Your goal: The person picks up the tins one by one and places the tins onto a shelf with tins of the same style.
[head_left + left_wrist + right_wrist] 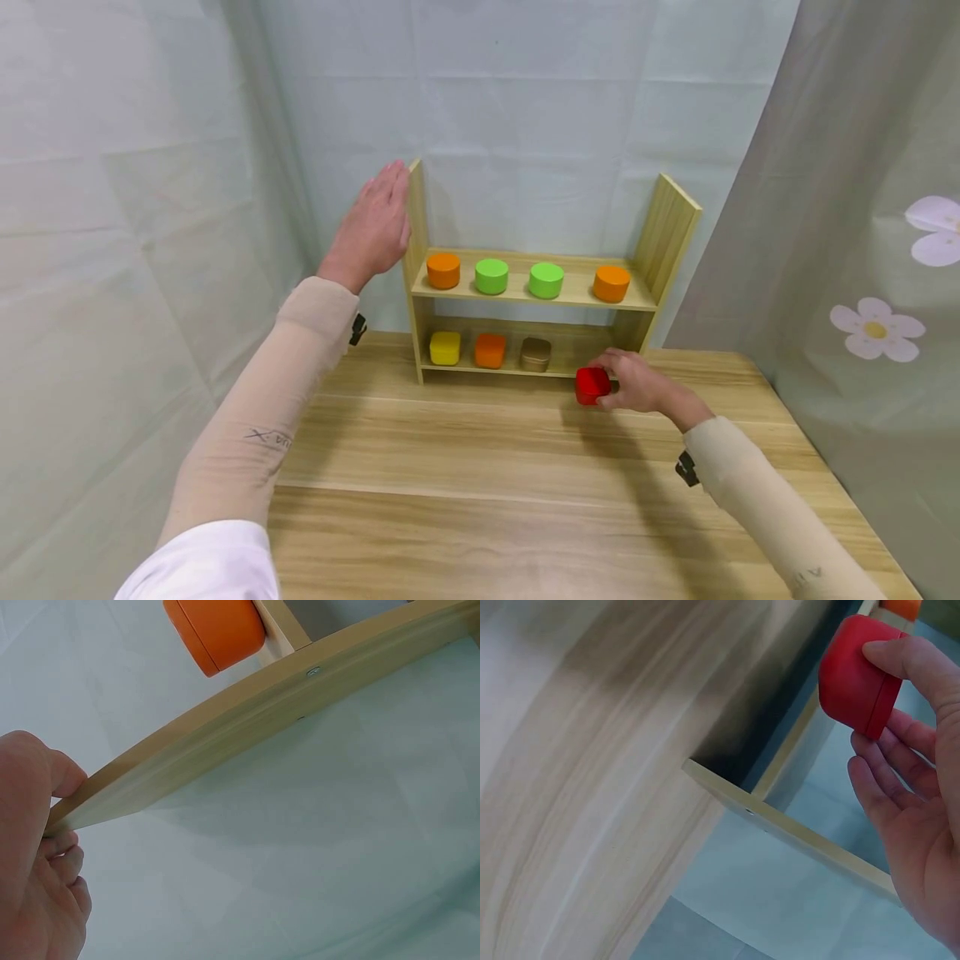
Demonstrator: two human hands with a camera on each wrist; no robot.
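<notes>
Looking down from the head view, the right hand (637, 385) pinches a red box (592, 385) between thumb and fingers, just in front of the lower board of a small wooden shelf (525, 292) that stands at the back of the worktop (480, 467). The box is low over the worktop, at the right end of the lower board; whether it touches the wood cannot be told. The left hand (372, 227) lies flat with straight fingers against the outer face of the shelf's left upright. On the upper board sit an orange round tin (443, 271), two green round tins (491, 276) and another orange one (611, 283); on the lower board stand a yellow box (445, 347), an orange box (490, 351) and a brown box (536, 354). From the left wrist, the left hand (34, 855) meets the edge of the upright (247, 727), thumb on one face and fingers on the other, with the orange round tin (217, 630) above. From the right wrist, the right hand (915, 787) holds the red box (855, 675), thumb on top and fingers (889, 776) beneath, beside the shelf's lower board (795, 832).
</notes>
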